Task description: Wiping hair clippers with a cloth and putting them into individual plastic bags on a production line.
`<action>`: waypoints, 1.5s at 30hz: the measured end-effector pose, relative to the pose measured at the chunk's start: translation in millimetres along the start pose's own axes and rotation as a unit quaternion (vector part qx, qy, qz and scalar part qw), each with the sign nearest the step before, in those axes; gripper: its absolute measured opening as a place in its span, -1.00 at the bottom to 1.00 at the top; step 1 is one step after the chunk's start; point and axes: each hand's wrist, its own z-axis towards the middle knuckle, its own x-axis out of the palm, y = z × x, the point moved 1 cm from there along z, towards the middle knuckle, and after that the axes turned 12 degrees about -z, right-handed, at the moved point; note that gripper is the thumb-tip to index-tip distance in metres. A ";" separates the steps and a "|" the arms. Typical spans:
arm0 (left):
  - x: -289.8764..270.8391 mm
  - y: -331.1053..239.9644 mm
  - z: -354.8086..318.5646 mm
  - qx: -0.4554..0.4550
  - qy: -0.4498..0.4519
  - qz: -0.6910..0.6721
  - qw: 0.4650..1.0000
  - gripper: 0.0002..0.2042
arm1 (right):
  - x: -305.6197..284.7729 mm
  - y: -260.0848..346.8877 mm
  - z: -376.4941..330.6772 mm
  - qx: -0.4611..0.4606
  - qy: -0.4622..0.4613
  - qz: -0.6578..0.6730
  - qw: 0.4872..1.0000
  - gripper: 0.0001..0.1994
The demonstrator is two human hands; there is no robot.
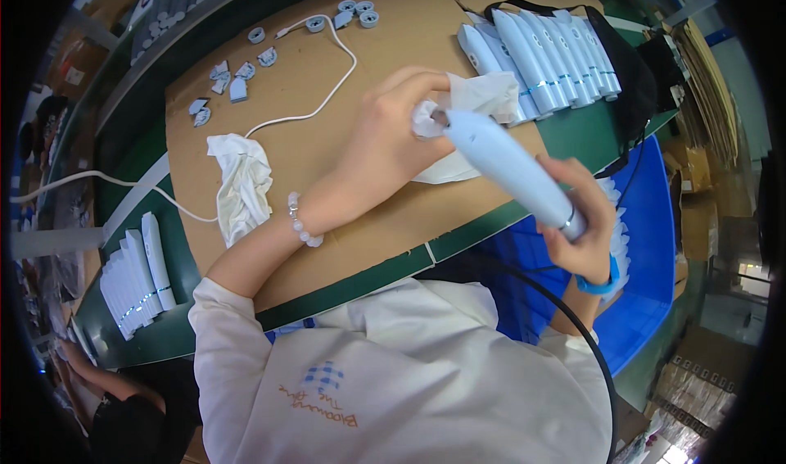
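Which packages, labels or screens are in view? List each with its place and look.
Cardboard boxes: brown, stacked at right, beyond the blue bin.
Cardboard sheet: brown, flat on the green table, under both hands.
Label: small pale square on a brown box, far left.
Screens: none seen.

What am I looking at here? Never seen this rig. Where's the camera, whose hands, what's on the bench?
There is no machine: a person works with bare hands, filmed by a fisheye camera on their head looking down, so straight edges bend. The right hand grips a pale blue handheld device by its lower end. The left hand presses a white cloth to its tip. On the cardboard sheet lie another crumpled cloth, a white cable, small grey caps and a row of similar devices.
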 end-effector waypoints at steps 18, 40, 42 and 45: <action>26.9 -11.8 -6.5 0.049 0.045 -0.009 0.998 -0.59 | 0.2 27.6 -29.1 0.026 -0.089 -0.226 0.970 -0.40; 7.2 -2.1 -20.0 0.209 0.068 0.153 0.964 -0.66 | 30.2 33.8 -7.5 0.321 -0.022 0.350 0.880 -0.58; 6.7 -5.3 -20.8 0.193 0.071 0.141 0.968 -0.65 | 34.7 23.5 -10.9 0.344 -0.017 0.556 0.757 -0.55; 7.4 -9.2 -21.2 0.169 0.074 0.105 0.977 -0.65 | 42.8 27.6 -9.1 0.313 -0.037 0.499 0.807 -0.58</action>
